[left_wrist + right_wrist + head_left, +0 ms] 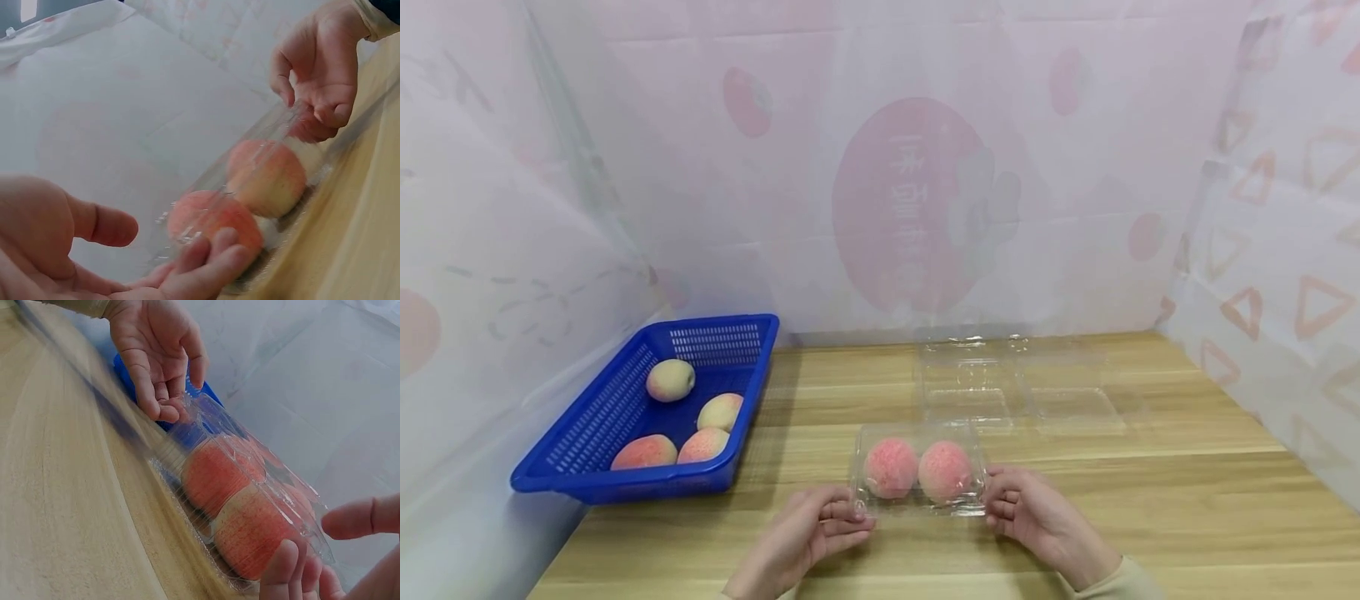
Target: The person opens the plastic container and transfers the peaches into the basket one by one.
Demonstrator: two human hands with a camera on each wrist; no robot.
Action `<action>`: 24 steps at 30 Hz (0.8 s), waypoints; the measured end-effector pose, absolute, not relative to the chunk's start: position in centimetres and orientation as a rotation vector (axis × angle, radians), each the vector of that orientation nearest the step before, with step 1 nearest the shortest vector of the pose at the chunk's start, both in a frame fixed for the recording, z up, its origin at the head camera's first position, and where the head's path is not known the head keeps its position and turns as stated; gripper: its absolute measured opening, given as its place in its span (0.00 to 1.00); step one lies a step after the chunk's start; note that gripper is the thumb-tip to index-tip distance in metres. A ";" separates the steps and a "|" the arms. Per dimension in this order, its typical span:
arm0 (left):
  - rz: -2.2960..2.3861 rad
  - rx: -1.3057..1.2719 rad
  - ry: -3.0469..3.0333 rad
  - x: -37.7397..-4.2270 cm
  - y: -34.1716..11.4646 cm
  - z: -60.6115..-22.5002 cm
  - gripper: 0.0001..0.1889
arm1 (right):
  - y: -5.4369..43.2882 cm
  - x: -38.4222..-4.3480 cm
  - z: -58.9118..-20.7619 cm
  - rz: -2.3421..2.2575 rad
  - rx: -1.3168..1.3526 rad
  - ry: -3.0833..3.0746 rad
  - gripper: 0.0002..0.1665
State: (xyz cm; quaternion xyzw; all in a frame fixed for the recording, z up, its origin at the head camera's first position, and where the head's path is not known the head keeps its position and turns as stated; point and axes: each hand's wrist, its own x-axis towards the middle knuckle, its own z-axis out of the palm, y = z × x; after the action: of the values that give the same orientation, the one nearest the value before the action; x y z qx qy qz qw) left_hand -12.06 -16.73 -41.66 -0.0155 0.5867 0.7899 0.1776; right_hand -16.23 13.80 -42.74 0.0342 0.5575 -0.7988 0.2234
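Observation:
A clear plastic box (917, 433) with two pinkish peaches (891, 468) inside sits on the wooden table in front of me, its lid lying over the fruit. At its left end is my left hand (816, 529), fingertips touching the near corner while the thumb (115, 226) stands apart from the plastic. My right hand (1037, 517) holds the right end, its thumb (356, 519) at the lid's edge and its fingers against the box's front corner. Both wrist views show the peaches (265, 178) side by side through the plastic.
On the left stands a blue basket (625, 482) with several peaches (670, 380) in it. More clear plastic boxes (970, 404) lie open at the back of the table (1187, 500). Printed cloth (790, 208) encloses the back and sides.

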 end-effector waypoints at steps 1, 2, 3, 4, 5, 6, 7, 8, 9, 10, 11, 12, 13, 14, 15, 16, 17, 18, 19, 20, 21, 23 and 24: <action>2.204 -0.053 1.715 -12.0 -16.9 -41.3 0.17 | 13.8 -16.2 -42.7 -2.215 0.113 1.541 0.36; 2.160 -0.064 1.790 -11.8 -17.0 -40.9 0.19 | 13.8 -16.1 -42.6 -2.223 0.132 1.545 0.35; 2.107 -0.072 1.880 -11.7 -17.2 -40.4 0.21 | 13.8 -16.0 -42.5 -2.232 0.157 1.551 0.33; 2.046 -0.078 1.984 -11.6 -17.3 -39.8 0.22 | 13.8 -16.0 -42.4 -2.241 0.183 1.561 0.30; 1.968 -0.085 2.102 -11.6 -17.4 -39.1 0.23 | 13.9 -15.9 -42.4 -2.246 0.202 1.567 0.27; 1.879 -0.080 2.224 -11.5 -17.4 -38.5 0.23 | 14.0 -15.8 -42.3 -2.251 0.223 1.570 0.23; 1.787 -0.064 2.343 -11.5 -17.5 -37.8 0.23 | 14.1 -15.6 -42.3 -2.253 0.238 1.568 0.21; 1.691 -0.029 2.460 -11.5 -17.6 -37.1 0.23 | 14.2 -15.5 -42.3 -2.251 0.246 1.564 0.19; 1.604 0.026 2.560 -11.6 -17.7 -36.5 0.23 | 14.4 -15.4 -42.3 -2.250 0.246 1.552 0.19; 1.526 0.103 2.639 -11.8 -17.7 -36.0 0.22 | 14.7 -15.2 -42.3 -2.245 0.235 1.540 0.19; 1.464 0.196 2.694 -12.0 -17.8 -35.6 0.21 | 14.9 -15.1 -42.3 -2.233 0.222 1.526 0.20; 1.425 0.299 2.721 -12.3 -17.8 -35.4 0.20 | 15.2 -15.0 -42.3 -2.217 0.208 1.516 0.21; 1.400 0.406 2.729 -12.6 -17.9 -35.2 0.19 | 15.5 -14.9 -42.3 -2.197 0.187 1.509 0.22; 1.370 0.516 2.731 -12.9 -18.0 -35.1 0.18 | 15.7 -14.8 -42.2 -2.175 0.162 1.506 0.23; 1.338 0.627 2.732 -13.3 -18.1 -35.2 0.17 | 15.9 -14.7 -42.2 -2.152 0.141 1.506 0.23; 1.298 0.723 2.738 -13.7 -18.1 -35.3 0.17 | 16.1 -14.6 -42.2 -2.129 0.117 1.510 0.22; 1.254 0.814 2.749 -14.0 -18.1 -35.4 0.18 | 16.3 -14.5 -42.1 -2.106 0.095 1.512 0.21; 1.196 0.901 2.768 -14.4 -18.0 -35.6 0.19 | 16.4 -14.5 -42.1 -2.086 0.069 1.507 0.19; 1.128 0.982 2.801 -14.7 -17.9 -35.9 0.22 | 16.5 -14.4 -42.1 -2.071 0.048 1.491 0.17; 1.066 1.055 2.828 -15.1 -17.7 -36.1 0.25 | 16.6 -14.3 -42.2 -2.060 0.028 1.473 0.15; 1.012 1.113 2.843 -15.4 -17.5 -36.4 0.28 | 16.6 -14.2 -42.2 -2.050 0.010 1.447 0.14; 0.951 1.229 2.821 -16.1 -16.9 -37.0 0.34 | 16.5 -14.0 -42.4 -2.037 -0.013 1.381 0.13; 0.926 1.277 2.803 -16.5 -16.6 -37.3 0.36 | 16.4 -14.0 -42.5 -2.032 -0.023 1.344 0.13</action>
State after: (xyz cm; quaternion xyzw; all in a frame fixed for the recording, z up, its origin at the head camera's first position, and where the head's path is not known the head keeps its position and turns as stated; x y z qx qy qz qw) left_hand -16.47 -16.63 -37.32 0.3967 0.8709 0.2878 -0.0372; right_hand -13.98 16.44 -42.48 -0.0088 0.5178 -0.7827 0.3452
